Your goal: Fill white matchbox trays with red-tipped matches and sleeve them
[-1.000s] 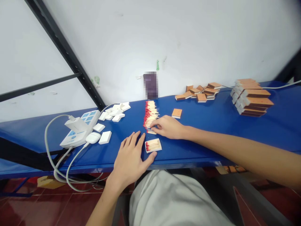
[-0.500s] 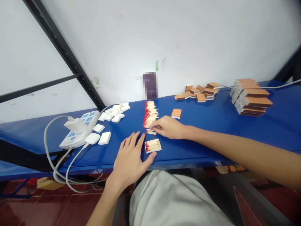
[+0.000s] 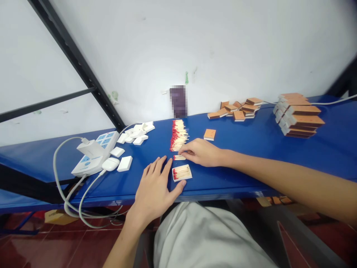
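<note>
A white matchbox tray (image 3: 182, 173) filled with red-tipped matches lies near the front edge of the blue surface. My left hand (image 3: 156, 184) rests flat with fingers apart, its thumb at the tray's lower edge. Just above the tray, my right hand (image 3: 202, 152) pinches a few matches (image 3: 179, 158) by their plain ends, red heads pointing left. Behind them a long pile of matches (image 3: 179, 134) reaches back toward the wall. To the right of the pile lies a single orange matchbox (image 3: 209, 134).
White empty-looking trays (image 3: 136, 133) and a power strip (image 3: 96, 154) with cables are at the left. Loose orange boxes (image 3: 240, 109) lie at the back right, beside a stack of boxes (image 3: 301, 117). A dark pixelated object (image 3: 179, 101) stands against the wall.
The few matches at my right fingertips have shifted slightly back and lie straighter, apart from the tray. My left hand has stayed in place.
</note>
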`<act>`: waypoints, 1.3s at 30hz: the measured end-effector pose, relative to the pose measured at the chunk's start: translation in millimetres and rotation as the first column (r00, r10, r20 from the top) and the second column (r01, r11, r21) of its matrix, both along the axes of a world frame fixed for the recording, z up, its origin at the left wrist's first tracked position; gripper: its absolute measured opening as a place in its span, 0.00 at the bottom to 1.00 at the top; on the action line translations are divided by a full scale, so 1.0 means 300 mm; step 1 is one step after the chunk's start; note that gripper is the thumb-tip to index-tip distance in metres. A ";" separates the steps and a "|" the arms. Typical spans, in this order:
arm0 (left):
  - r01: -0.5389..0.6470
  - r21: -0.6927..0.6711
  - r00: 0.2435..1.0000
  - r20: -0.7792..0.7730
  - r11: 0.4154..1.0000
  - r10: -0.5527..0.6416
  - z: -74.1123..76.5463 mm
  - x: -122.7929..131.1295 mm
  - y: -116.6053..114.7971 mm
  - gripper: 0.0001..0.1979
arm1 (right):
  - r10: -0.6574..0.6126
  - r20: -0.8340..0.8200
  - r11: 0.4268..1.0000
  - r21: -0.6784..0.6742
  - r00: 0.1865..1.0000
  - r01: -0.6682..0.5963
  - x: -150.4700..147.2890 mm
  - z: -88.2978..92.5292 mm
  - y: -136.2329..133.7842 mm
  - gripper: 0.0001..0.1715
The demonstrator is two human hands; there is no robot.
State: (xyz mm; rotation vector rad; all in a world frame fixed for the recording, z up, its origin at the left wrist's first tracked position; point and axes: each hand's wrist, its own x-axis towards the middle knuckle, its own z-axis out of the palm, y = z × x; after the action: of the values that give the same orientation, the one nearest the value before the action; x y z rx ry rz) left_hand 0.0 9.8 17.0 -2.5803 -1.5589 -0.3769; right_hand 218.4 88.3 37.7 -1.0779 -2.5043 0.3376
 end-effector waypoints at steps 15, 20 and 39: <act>0.022 0.013 0.995 0.099 1.000 -0.023 0.007 0.005 -0.004 0.30 | 0.101 0.010 0.995 -0.023 0.995 -0.101 0.004 0.008 0.004 0.15; 0.029 0.031 0.996 0.079 0.999 -0.031 0.002 0.003 -0.004 0.28 | 0.083 0.007 0.996 -0.033 0.997 -0.083 0.003 0.010 0.006 0.13; 0.037 0.029 0.996 0.083 0.999 -0.040 0.003 0.003 -0.006 0.27 | 0.077 0.033 0.993 -0.094 0.996 -0.074 0.014 0.011 0.000 0.08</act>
State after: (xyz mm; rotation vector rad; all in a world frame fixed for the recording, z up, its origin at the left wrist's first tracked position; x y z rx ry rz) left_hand 0.9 8.0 18.0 -2.6093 -1.5204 -0.5126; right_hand 222.6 88.3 40.9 -1.0349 -2.5899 0.4641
